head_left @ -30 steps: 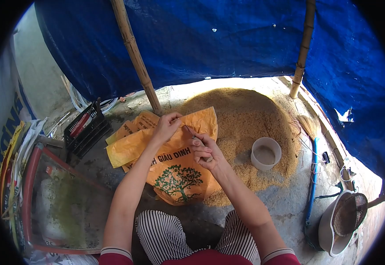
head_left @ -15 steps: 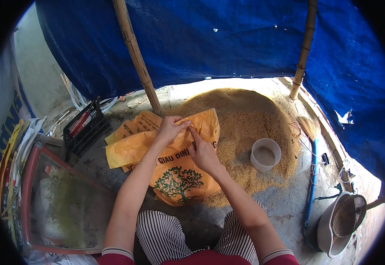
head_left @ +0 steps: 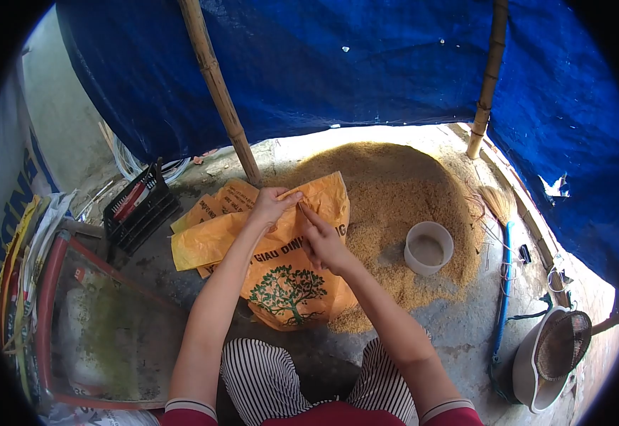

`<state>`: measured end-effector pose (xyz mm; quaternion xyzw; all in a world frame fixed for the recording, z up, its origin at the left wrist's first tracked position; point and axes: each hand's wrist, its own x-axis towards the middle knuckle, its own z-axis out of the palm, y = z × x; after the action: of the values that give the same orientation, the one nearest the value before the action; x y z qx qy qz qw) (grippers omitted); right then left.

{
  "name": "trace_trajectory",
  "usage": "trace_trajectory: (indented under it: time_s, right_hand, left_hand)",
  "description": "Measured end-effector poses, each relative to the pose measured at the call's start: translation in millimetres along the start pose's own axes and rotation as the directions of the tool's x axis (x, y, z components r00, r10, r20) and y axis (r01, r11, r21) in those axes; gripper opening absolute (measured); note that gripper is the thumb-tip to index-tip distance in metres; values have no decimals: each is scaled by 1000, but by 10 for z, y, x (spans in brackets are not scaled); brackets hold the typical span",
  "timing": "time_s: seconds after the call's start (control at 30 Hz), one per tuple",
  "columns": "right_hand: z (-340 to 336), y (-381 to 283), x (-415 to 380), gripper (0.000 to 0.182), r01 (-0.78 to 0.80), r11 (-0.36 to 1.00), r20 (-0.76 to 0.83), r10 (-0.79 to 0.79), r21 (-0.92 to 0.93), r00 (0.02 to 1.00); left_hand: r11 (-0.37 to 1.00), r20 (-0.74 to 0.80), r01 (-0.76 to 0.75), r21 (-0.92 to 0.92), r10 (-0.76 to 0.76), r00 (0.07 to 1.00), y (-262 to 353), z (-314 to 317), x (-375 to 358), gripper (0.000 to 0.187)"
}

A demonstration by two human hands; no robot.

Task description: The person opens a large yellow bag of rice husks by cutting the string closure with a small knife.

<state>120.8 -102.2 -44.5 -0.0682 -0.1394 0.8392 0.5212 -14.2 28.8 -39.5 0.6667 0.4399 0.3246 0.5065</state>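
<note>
An orange sack [head_left: 288, 266] printed with black letters and a green tree lies between my knees and the grain pile. My left hand [head_left: 272, 208] grips the sack's upper edge, its fingers closed on the bunched material. Just right of it, my right hand [head_left: 322, 240] touches the same part of the sack with its fingertips together; whether it pinches something small there is hidden. More folded orange sacking [head_left: 218, 201] shows behind the left hand. Beyond the sack spreads a heap of golden grain [head_left: 394, 195], with a white round tub [head_left: 428, 248] resting on it.
A blue tarp [head_left: 359, 64] hangs behind, with bamboo poles [head_left: 218, 85] in front. A black crate [head_left: 139, 206] and a red-rimmed panel [head_left: 52, 305] are at left. To the right are a blue-handled broom [head_left: 504, 284] and a white basin [head_left: 526, 369] holding a sieve [head_left: 563, 346].
My right hand has shifted slightly down, with its fingers lower on the sack. The left hand keeps its hold, and the sack's upper right corner has moved a little to the left.
</note>
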Motion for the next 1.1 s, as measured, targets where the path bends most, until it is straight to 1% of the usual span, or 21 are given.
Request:
trace_trajectory:
  time_s: [0.07, 0.13, 0.17, 0.23, 0.27, 0.3, 0.33, 0.37, 0.43, 0.47, 0.53, 0.6, 0.67, 0.73, 0.8, 0.87, 0.9, 0.97, 1.03, 1.07, 1.1]
  right_hand:
    - [94, 23, -28, 37, 53, 901, -109, -110, -431, 988]
    - [143, 19, -20, 40, 40, 621, -153, -255, -783, 955]
    - [147, 22, -28, 42, 7, 435, -153, -330, -900, 931]
    - [153, 24, -42, 45, -101, 16, -97, -464, -995, 881]
    - [73, -19, -32, 45, -98, 16, -94, -463, -995, 881]
    - [-85, -99, -12, 41, 31, 740, -184, -208, -672, 961]
    - [-127, -137, -9, 38, -34, 996, -47, 38, 85, 998]
    - [-153, -142, 0, 38, -35, 996, -46, 39, 81, 998]
    - [-142, -128, -3, 38, -19, 993, -21, 22, 118, 1000]
    - [-144, -97, -5, 38, -13, 990, -11, 15, 141, 1000]
    - [-137, -27, 26, 39, -12, 982, 17, 9, 187, 1000]
    - [-118, 1, 55, 39, -15, 978, 33, 9, 208, 999]
    - [-91, 5, 48, 40, 18, 996, -89, -26, -89, 996]
    - [-49, -11, 29, 41, 16, 925, -193, -96, -380, 976]
    - [20, -28, 18, 43, -21, 774, -266, -192, -633, 945]
    - [119, -38, -5, 44, -92, 557, -303, -301, -826, 904]
    - [63, -21, 16, 44, -91, 555, -301, -300, -827, 905]
    - [0, -29, 50, 43, -4, 789, -246, -186, -614, 951]
    - [-52, -29, 39, 42, 43, 948, -158, -97, -315, 983]
    - [-72, -13, 36, 42, 47, 988, -102, -63, -145, 993]
    - [-82, 3, 47, 42, 37, 999, -38, -36, 28, 999]
  left_hand:
    - [1000, -13, 5, 10, -5, 1000, -49, 14, 20, 33]
    - [984, -42, 109, 142, -104, 994, 157, 50, -96, 35]
    - [984, -39, 111, 142, -107, 994, 76, 48, -54, 35]
    - [992, -32, -51, 114, 55, 998, -12, 43, -6, 36]
    - [992, -34, -52, 116, 57, 998, -48, 29, 13, 36]
    - [987, -53, -40, 153, 48, 997, 84, 35, -66, 37]
    - [982, -71, -26, 187, 40, 997, 158, 37, -117, 39]
    - [982, -74, -29, 185, 43, 996, 74, 31, -64, 39]
    - [995, -65, -98, 2, 98, 993, -101, 56, 59, 41]
    - [995, -62, -95, 3, 95, 994, -132, 66, 70, 41]
    - [999, -118, 7, 34, -3, 993, 13, 75, -32, 41]
    - [994, -164, 2, 106, 16, 986, 93, 110, -70, 40]
    - [985, -201, 0, 172, 35, 979, 35, 127, -36, 40]
    - [990, -186, -7, 139, 33, 982, -66, 147, 38, 40]
    - [990, -164, 17, 138, 6, 986, -52, 122, 53, 40]
    - [990, -147, 43, 138, -23, 989, -8, 115, 23, 40]
    - [988, -168, 24, 153, 2, 986, -2, 113, 22, 40]
    - [987, -192, -4, 162, 35, 981, -6, 95, 54, 39]
    - [1000, -99, -15, -8, 14, 995, -132, 91, 117, 39]
    - [1000, -98, -12, -7, 11, 995, -205, 105, 147, 39]
    - [992, -149, -116, 56, 123, 981, -216, 110, 147, 42]
